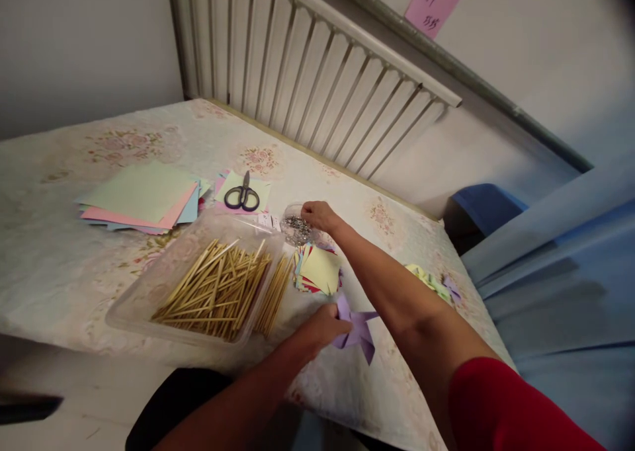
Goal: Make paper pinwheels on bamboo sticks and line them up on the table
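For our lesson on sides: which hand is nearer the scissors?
Right. The right hand is right of the scissors; the left hand is farther off, nearer the body.

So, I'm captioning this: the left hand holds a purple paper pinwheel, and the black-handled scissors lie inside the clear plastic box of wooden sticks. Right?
Not quite: in the head view, the black-handled scissors lie on pale green paper beyond the clear plastic box, not inside it. The left hand does hold the purple paper pinwheel.
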Available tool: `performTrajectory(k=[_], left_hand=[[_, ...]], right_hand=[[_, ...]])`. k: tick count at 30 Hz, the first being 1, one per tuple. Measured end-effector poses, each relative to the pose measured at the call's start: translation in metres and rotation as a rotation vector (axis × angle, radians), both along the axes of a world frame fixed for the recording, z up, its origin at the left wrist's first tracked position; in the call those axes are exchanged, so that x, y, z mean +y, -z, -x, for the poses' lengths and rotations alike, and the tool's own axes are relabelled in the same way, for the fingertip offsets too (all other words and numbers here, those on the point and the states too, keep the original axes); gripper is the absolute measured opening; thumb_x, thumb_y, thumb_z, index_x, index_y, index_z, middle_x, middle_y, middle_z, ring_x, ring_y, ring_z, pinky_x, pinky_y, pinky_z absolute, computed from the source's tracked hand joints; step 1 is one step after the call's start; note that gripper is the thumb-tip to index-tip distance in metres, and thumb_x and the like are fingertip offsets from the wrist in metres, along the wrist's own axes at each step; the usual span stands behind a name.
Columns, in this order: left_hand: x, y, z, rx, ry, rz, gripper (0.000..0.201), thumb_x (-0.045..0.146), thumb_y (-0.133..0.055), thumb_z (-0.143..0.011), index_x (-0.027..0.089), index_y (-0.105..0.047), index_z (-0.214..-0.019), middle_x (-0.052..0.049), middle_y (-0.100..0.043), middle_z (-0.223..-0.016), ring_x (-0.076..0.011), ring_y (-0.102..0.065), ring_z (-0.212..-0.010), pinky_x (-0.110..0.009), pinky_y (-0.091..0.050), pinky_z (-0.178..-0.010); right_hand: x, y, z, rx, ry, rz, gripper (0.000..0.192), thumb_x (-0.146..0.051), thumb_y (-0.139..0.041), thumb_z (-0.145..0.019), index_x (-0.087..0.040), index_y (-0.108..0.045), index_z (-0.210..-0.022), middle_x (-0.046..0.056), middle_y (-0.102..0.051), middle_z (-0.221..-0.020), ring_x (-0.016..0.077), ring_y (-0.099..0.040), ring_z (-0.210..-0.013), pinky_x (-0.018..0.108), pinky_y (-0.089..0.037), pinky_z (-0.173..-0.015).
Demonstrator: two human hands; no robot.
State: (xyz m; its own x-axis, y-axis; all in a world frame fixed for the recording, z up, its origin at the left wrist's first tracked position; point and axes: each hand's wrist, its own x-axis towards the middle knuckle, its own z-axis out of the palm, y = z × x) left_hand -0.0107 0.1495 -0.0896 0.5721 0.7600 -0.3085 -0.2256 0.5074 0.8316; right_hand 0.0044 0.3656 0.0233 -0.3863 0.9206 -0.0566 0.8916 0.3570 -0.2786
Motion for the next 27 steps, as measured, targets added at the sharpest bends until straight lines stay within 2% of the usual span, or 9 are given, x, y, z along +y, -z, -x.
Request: performTrajectory(k=[2, 5, 8, 10, 11, 13, 16, 20, 27], left_hand=[[0.0, -0.006, 0.003, 0.053, -0.042, 0.012, 0.018, 0.017, -0.064, -0.061, 0.016, -0.067, -0.079, -0.004, -0.067, -0.075, -0.0158, -0.054, -0.063, -0.028, -0.035, -0.058], [0.0, -0.02, 0.01, 0.062, -0.045, 0.014, 0.016, 0.016, -0.065, -0.061, 0.014, -0.067, -0.077, -0.002, -0.066, -0.071, -0.0146, -0.054, -0.062, -0.025, -0.036, -0.058], [0.002, -0.031, 0.015, -0.002, -0.047, -0.011, 0.015, 0.015, -0.064, -0.061, 0.013, -0.066, -0.076, 0.0, -0.065, -0.07, -0.0121, -0.054, -0.062, -0.022, -0.037, -0.06], [0.003, -0.036, 0.016, -0.02, -0.055, -0.013, 0.013, 0.014, -0.064, -0.061, 0.012, -0.065, -0.073, 0.001, -0.064, -0.067, -0.0111, -0.054, -0.06, -0.021, -0.038, -0.06], [0.004, -0.037, 0.016, -0.032, -0.064, -0.017, 0.013, 0.014, -0.064, -0.061, 0.012, -0.065, -0.073, 0.001, -0.063, -0.066, -0.011, -0.054, -0.06, -0.021, -0.038, -0.06], [0.004, -0.038, 0.015, -0.055, -0.07, -0.013, 0.016, 0.014, -0.065, -0.061, 0.011, -0.066, -0.077, 0.001, -0.064, -0.066, -0.0115, -0.055, -0.061, -0.021, -0.04, -0.061], [0.004, -0.036, 0.013, -0.071, -0.064, 0.001, 0.026, 0.013, -0.067, -0.06, 0.01, -0.068, -0.086, 0.0, -0.066, -0.068, -0.0122, -0.056, -0.061, -0.022, -0.04, -0.06], [0.003, -0.028, 0.012, -0.061, -0.046, -0.011, 0.03, 0.015, -0.069, -0.06, 0.01, -0.068, -0.089, -0.001, -0.067, -0.069, -0.0127, -0.057, -0.059, -0.022, -0.04, -0.057], [0.005, -0.018, 0.012, -0.075, -0.032, -0.052, 0.018, 0.015, -0.068, -0.062, 0.011, -0.067, -0.079, -0.001, -0.068, -0.071, -0.0123, -0.057, -0.063, -0.021, -0.04, -0.057]], right_hand=[[-0.018, -0.017, -0.016, 0.158, 0.033, -0.002, 0.019, -0.019, -0.048, -0.078, -0.015, -0.064, -0.071, 0.001, -0.064, -0.065, 0.0136, -0.057, -0.065, 0.022, -0.039, -0.061], [-0.053, -0.035, -0.059, 0.396, 0.112, 0.004, 0.016, -0.022, -0.048, -0.078, -0.017, -0.058, -0.067, 0.0, -0.061, -0.061, 0.0115, -0.056, -0.056, 0.021, -0.04, -0.056], [-0.097, -0.035, -0.117, 0.505, 0.306, 0.005, 0.013, -0.022, -0.05, -0.076, -0.017, -0.056, -0.065, -0.001, -0.06, -0.059, 0.011, -0.055, -0.049, 0.021, -0.038, -0.051], [-0.131, -0.021, -0.154, 0.409, 0.438, 0.048, 0.016, -0.023, -0.048, -0.077, -0.017, -0.057, -0.065, 0.0, -0.06, -0.056, 0.0119, -0.055, -0.048, 0.022, -0.037, -0.048], [-0.148, -0.011, -0.169, 0.284, 0.483, 0.065, 0.018, -0.022, -0.048, -0.078, -0.017, -0.06, -0.065, 0.001, -0.061, -0.056, 0.0127, -0.056, -0.048, 0.022, -0.037, -0.049], [-0.182, 0.011, -0.19, -0.062, 0.466, 0.07, 0.021, -0.019, -0.048, -0.079, -0.016, -0.066, -0.069, 0.005, -0.067, -0.064, 0.0153, -0.062, -0.06, 0.023, -0.039, -0.055], [-0.223, 0.04, -0.196, -0.549, 0.353, 0.18, 0.024, -0.021, -0.05, -0.082, -0.017, -0.073, -0.088, 0.011, -0.074, -0.09, 0.0199, -0.068, -0.084, 0.024, -0.043, -0.065], [-0.248, 0.058, -0.186, -0.619, 0.324, 0.221, 0.028, -0.022, -0.049, -0.084, -0.018, -0.074, -0.097, 0.015, -0.073, -0.099, 0.0245, -0.069, -0.09, 0.028, -0.046, -0.07], [-0.247, 0.063, -0.189, -0.58, 0.329, 0.177, 0.029, -0.02, -0.047, -0.087, -0.016, -0.072, -0.098, 0.015, -0.073, -0.101, 0.0254, -0.069, -0.093, 0.03, -0.046, -0.073]])
